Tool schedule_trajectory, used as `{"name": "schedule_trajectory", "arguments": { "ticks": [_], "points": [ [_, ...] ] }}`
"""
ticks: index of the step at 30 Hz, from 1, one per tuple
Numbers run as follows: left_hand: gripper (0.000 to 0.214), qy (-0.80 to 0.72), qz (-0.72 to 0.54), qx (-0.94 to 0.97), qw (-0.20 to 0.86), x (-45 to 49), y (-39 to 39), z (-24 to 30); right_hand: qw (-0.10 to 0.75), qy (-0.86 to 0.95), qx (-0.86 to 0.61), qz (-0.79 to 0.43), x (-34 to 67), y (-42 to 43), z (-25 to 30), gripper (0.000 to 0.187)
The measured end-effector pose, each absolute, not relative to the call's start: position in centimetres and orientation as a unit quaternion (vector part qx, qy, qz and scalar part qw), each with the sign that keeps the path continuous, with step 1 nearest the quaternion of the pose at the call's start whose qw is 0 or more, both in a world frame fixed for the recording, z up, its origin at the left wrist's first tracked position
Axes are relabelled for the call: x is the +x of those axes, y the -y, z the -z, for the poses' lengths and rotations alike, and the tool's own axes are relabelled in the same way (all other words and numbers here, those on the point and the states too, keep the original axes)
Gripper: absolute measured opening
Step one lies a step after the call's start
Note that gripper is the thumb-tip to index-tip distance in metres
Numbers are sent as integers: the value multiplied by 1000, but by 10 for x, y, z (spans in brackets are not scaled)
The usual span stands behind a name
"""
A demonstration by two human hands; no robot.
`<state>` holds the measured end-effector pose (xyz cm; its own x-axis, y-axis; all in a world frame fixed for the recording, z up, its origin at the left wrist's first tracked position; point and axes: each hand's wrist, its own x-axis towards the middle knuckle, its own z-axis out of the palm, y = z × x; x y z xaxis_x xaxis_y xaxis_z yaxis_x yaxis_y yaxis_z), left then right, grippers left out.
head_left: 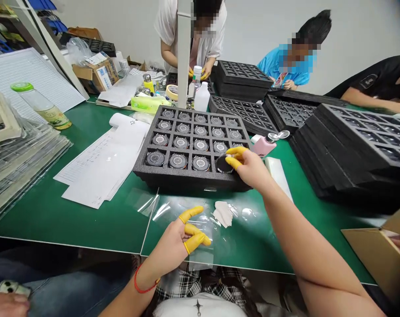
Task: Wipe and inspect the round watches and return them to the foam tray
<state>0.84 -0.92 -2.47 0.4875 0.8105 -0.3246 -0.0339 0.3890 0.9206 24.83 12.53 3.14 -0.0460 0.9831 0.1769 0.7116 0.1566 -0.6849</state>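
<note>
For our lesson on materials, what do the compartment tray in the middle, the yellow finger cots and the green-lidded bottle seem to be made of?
Compartment tray: probably foam, matte and black, judging by its grainy surface.
Yellow finger cots: likely latex or similar rubber, smooth, fitting snugly with rimmed edges.
Green-lidded bottle: transparent and glossy; glass or clear plastic, the look leaves it open.

From my end I can read no word or number for certain. Blue-and-white labels (pixel 105 80) on the box (pixel 87 78), the label (pixel 53 116) of the green-capped bottle (pixel 41 104) and the badge (pixel 369 81) on a black sleeve (pixel 353 81) are too small for me. The papers (pixel 102 176) show faint print and one dark mark (pixel 133 122), all illegible.
</note>
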Motion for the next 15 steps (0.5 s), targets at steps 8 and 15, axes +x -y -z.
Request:
{"name": "schedule_trajectory", "arguments": {
  "ticks": [8, 15],
  "points": [
    [54, -411, -269, 458, 741, -4, -7, 37, 180, 764, -612, -96, 251, -122, -24, 34],
    [68, -388, -294, 420, 766, -6, -11, 45, 236, 792, -558, 79, 222, -111, -31, 26]
  ]
}}
